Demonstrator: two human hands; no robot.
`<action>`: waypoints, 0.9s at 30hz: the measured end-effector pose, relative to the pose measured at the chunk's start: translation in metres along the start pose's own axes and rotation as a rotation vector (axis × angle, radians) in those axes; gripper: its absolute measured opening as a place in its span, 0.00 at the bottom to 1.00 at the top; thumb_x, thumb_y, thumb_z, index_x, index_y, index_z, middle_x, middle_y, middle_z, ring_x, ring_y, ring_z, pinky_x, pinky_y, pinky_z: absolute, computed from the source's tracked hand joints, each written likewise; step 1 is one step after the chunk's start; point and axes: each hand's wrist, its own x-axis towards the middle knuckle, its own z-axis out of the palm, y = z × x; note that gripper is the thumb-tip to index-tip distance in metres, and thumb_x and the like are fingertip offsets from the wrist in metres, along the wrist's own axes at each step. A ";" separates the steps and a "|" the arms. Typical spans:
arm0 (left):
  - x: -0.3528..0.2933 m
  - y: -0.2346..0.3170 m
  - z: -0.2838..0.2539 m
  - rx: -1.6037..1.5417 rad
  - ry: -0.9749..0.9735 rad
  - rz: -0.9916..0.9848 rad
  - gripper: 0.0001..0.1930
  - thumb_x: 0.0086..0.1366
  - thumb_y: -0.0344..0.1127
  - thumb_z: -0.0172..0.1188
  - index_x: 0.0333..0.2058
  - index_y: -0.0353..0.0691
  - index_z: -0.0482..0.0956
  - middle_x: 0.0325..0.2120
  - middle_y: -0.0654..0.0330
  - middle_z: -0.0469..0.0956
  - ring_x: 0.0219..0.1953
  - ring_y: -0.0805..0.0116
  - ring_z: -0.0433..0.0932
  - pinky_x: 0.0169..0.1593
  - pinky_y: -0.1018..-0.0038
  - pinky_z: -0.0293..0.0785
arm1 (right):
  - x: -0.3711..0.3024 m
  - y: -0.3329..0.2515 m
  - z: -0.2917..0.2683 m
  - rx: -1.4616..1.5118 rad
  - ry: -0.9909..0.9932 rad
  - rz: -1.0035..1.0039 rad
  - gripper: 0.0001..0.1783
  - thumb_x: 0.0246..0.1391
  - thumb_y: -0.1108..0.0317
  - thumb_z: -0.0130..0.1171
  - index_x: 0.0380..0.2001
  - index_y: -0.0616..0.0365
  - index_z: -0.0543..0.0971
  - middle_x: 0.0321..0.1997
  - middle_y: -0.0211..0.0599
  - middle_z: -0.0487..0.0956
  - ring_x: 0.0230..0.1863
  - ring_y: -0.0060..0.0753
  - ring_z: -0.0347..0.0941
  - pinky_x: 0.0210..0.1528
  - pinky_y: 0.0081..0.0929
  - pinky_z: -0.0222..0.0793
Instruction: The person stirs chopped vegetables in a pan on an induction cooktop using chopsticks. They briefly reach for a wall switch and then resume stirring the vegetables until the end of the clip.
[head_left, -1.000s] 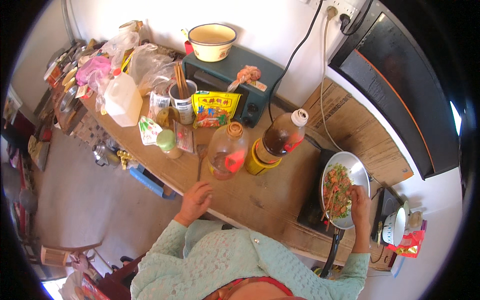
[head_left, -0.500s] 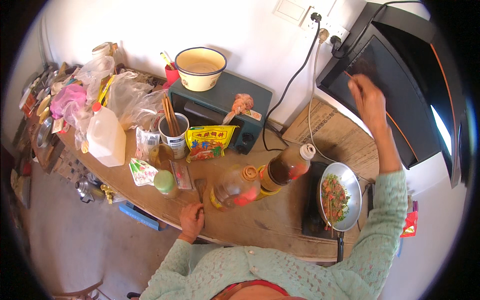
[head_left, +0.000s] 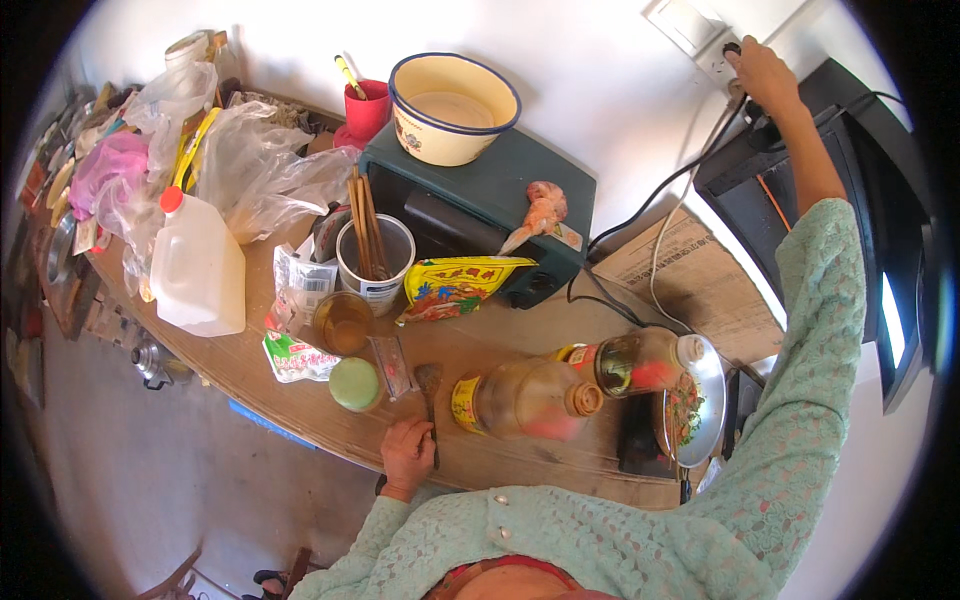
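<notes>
Nearest, the left hand (head_left: 408, 455) rests by the table edge, fingers curled and the spatula (head_left: 430, 380) at their 3 o'clock side; whether they clamp its handle I cannot tell. The spatula's blade points to 12 from that hand. At 11 stands the green-lidded jar (head_left: 355, 385); at 2, the clear bottle (head_left: 525, 405), then the dark bottle (head_left: 615, 368), which overlaps the pan (head_left: 712, 440) in view. Farther, around 12, come the tub (head_left: 370, 290) of chopsticks and the oven (head_left: 410, 212), topped by the bowl (head_left: 445, 143). Farthest, toward 1:30, the right hand (head_left: 768, 80) has its fingertips together on the black plug (head_left: 732, 48), which lies at the hand's 10 o'clock, against the wall socket (head_left: 712, 62)
</notes>
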 end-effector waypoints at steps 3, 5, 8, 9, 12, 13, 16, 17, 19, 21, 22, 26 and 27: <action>0.000 -0.003 0.002 -0.022 0.001 -0.011 0.09 0.47 0.26 0.59 0.30 0.40 0.79 0.33 0.57 0.78 0.34 0.57 0.76 0.39 0.65 0.72 | 0.014 -0.012 -0.006 -0.154 -0.099 -0.109 0.11 0.48 0.64 0.56 0.33 0.61 0.76 0.37 0.49 0.79 0.42 0.52 0.76 0.40 0.43 0.72; 0.000 -0.002 0.001 -0.022 -0.003 -0.019 0.09 0.47 0.26 0.59 0.30 0.40 0.79 0.33 0.56 0.78 0.35 0.57 0.76 0.39 0.65 0.72 | 0.018 -0.020 -0.005 -0.261 -0.133 -0.141 0.10 0.43 0.68 0.61 0.31 0.60 0.78 0.36 0.47 0.79 0.41 0.50 0.77 0.40 0.40 0.73; 0.002 0.000 -0.003 -0.015 -0.024 -0.019 0.09 0.47 0.26 0.59 0.30 0.40 0.79 0.34 0.56 0.78 0.35 0.58 0.76 0.39 0.66 0.72 | 0.023 -0.019 0.002 -0.397 -0.136 -0.179 0.12 0.35 0.72 0.67 0.29 0.58 0.79 0.35 0.44 0.80 0.41 0.46 0.77 0.39 0.38 0.74; 0.000 0.000 -0.003 -0.018 -0.036 -0.026 0.09 0.47 0.26 0.59 0.30 0.40 0.79 0.34 0.56 0.78 0.35 0.58 0.76 0.40 0.66 0.71 | 0.024 -0.017 0.006 -0.436 -0.127 -0.193 0.13 0.32 0.73 0.68 0.28 0.58 0.79 0.35 0.43 0.80 0.40 0.45 0.78 0.39 0.37 0.74; 0.000 -0.002 -0.001 -0.013 -0.037 -0.032 0.09 0.47 0.26 0.60 0.31 0.40 0.79 0.34 0.56 0.78 0.36 0.58 0.77 0.40 0.66 0.71 | 0.028 -0.016 0.010 -0.456 -0.096 -0.203 0.09 0.33 0.72 0.67 0.24 0.58 0.80 0.33 0.42 0.81 0.38 0.42 0.79 0.37 0.35 0.74; 0.002 -0.002 -0.001 -0.008 -0.029 -0.031 0.09 0.47 0.26 0.60 0.31 0.40 0.79 0.35 0.57 0.78 0.36 0.58 0.77 0.40 0.66 0.71 | 0.030 -0.018 0.008 -0.458 -0.078 -0.215 0.07 0.35 0.72 0.66 0.23 0.58 0.80 0.33 0.42 0.81 0.37 0.42 0.79 0.37 0.35 0.74; 0.003 -0.002 -0.002 -0.024 -0.014 -0.026 0.09 0.47 0.27 0.59 0.30 0.40 0.79 0.34 0.57 0.78 0.36 0.58 0.76 0.40 0.65 0.70 | 0.027 -0.019 0.013 -0.483 -0.048 -0.202 0.07 0.45 0.70 0.54 0.23 0.57 0.82 0.29 0.42 0.81 0.35 0.41 0.79 0.36 0.34 0.74; 0.004 -0.001 -0.002 -0.033 -0.022 -0.034 0.09 0.47 0.27 0.60 0.30 0.40 0.79 0.34 0.57 0.78 0.35 0.58 0.76 0.39 0.65 0.70 | 0.030 -0.016 0.013 -0.490 -0.056 -0.189 0.09 0.46 0.70 0.52 0.23 0.56 0.82 0.29 0.42 0.81 0.34 0.41 0.79 0.36 0.34 0.74; 0.006 -0.001 -0.004 -0.045 -0.033 -0.050 0.08 0.47 0.27 0.60 0.30 0.40 0.79 0.34 0.57 0.78 0.34 0.57 0.76 0.39 0.65 0.70 | 0.029 -0.030 -0.002 -0.496 -0.087 -0.204 0.08 0.45 0.69 0.54 0.23 0.55 0.83 0.29 0.41 0.81 0.34 0.40 0.79 0.37 0.33 0.74; 0.003 -0.005 -0.002 -0.036 -0.040 -0.023 0.08 0.47 0.27 0.60 0.29 0.41 0.78 0.34 0.57 0.78 0.34 0.57 0.76 0.38 0.65 0.70 | 0.026 -0.030 0.000 -0.492 -0.108 -0.160 0.08 0.46 0.69 0.54 0.24 0.55 0.83 0.29 0.41 0.81 0.34 0.39 0.79 0.37 0.33 0.74; 0.003 -0.005 -0.002 -0.026 -0.037 -0.014 0.08 0.47 0.27 0.60 0.29 0.41 0.78 0.33 0.57 0.78 0.33 0.57 0.76 0.38 0.65 0.70 | 0.028 -0.031 0.003 -0.498 -0.113 -0.130 0.08 0.46 0.68 0.55 0.24 0.55 0.83 0.30 0.40 0.82 0.34 0.38 0.80 0.37 0.32 0.74; 0.003 -0.005 0.001 -0.041 -0.012 -0.025 0.09 0.46 0.27 0.60 0.30 0.41 0.78 0.33 0.57 0.78 0.33 0.57 0.76 0.38 0.65 0.70 | 0.029 -0.033 -0.002 -0.474 -0.164 -0.089 0.08 0.45 0.69 0.56 0.26 0.55 0.83 0.32 0.40 0.82 0.36 0.38 0.79 0.38 0.32 0.74; 0.001 -0.005 0.001 -0.046 -0.007 -0.031 0.09 0.46 0.27 0.60 0.30 0.41 0.78 0.33 0.57 0.78 0.34 0.57 0.76 0.39 0.65 0.71 | 0.027 -0.036 -0.001 -0.477 -0.171 -0.099 0.08 0.45 0.69 0.56 0.26 0.56 0.83 0.32 0.40 0.82 0.36 0.38 0.79 0.38 0.32 0.74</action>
